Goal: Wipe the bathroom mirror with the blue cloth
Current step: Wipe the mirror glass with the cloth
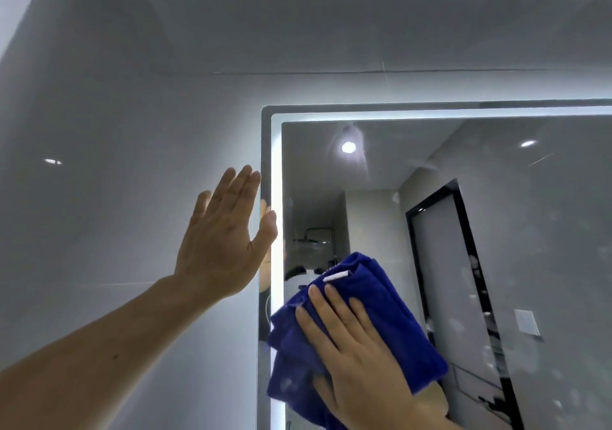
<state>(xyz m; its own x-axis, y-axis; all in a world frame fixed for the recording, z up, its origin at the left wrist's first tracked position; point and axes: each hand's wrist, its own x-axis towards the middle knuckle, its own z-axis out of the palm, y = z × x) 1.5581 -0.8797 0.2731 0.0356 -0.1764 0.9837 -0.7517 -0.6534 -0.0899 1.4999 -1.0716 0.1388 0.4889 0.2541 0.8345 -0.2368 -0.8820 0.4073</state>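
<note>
The bathroom mirror [430, 171] fills the right half of the view, with a lit white strip round its edge. A folded blue cloth [390, 313] with a small white tag lies flat against the glass near the lower left part of the mirror. My right hand [351, 343] presses on the cloth with straight, spread fingers. My left hand [225, 234] is raised with straight fingers; it lies flat on the grey wall beside the mirror's left edge, the thumb reaching onto the lit strip.
Grey glossy wall tiles [116, 131] surround the mirror on the left and above. The glass reflects a ceiling lamp [348, 147], a black-framed door [443, 264] and a shower fitting. Faint smears and spots show on the right side of the mirror.
</note>
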